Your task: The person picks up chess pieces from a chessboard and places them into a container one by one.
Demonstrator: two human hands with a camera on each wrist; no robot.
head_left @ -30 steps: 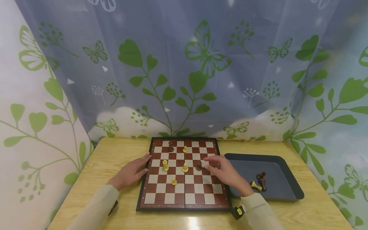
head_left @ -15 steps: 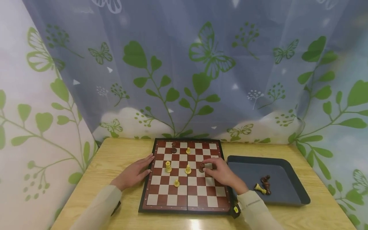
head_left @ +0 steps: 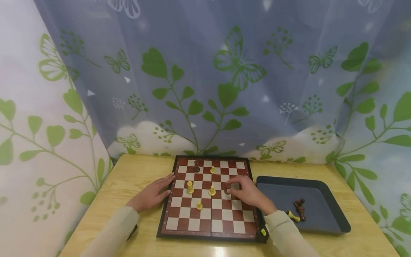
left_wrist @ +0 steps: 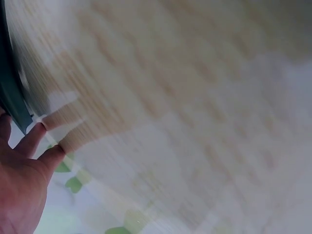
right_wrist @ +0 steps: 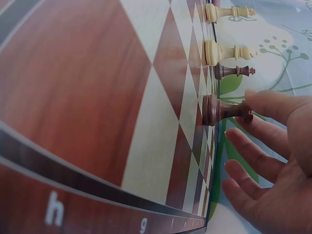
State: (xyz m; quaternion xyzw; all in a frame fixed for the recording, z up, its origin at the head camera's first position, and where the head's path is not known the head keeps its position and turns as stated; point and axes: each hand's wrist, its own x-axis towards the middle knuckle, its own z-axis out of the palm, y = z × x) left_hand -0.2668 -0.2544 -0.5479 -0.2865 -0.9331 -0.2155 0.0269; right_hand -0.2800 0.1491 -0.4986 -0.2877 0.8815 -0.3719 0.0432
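My right hand [head_left: 247, 192] pinches the top of a dark brown chess piece [right_wrist: 214, 111] between thumb and index finger. The piece stands upright on the chessboard [head_left: 194, 224], and the thumb covers part of its head. Beside it on the left stands a pale bishop [head_left: 212, 190]. Farther left are a pale crowned piece [head_left: 190, 187] and a pale pawn [head_left: 199, 206]. Toward the back stand another pale pawn [head_left: 212, 170] and a tall dark piece [head_left: 196, 167]. My left hand [head_left: 151, 195] rests with extended fingers at the board's left edge.
A dark grey tray [head_left: 341, 210] stands right of the board, with a few dark and pale pieces lying in it, among them a pale one [head_left: 293, 216]. A patterned curtain [head_left: 199, 89] hangs behind the wooden table [head_left: 144, 242].
My right hand has moved slightly left, and its thumb and index finger have come onto the dark brown piece, which stays on its square. The left hand keeps its place. The head view has shifted slightly.
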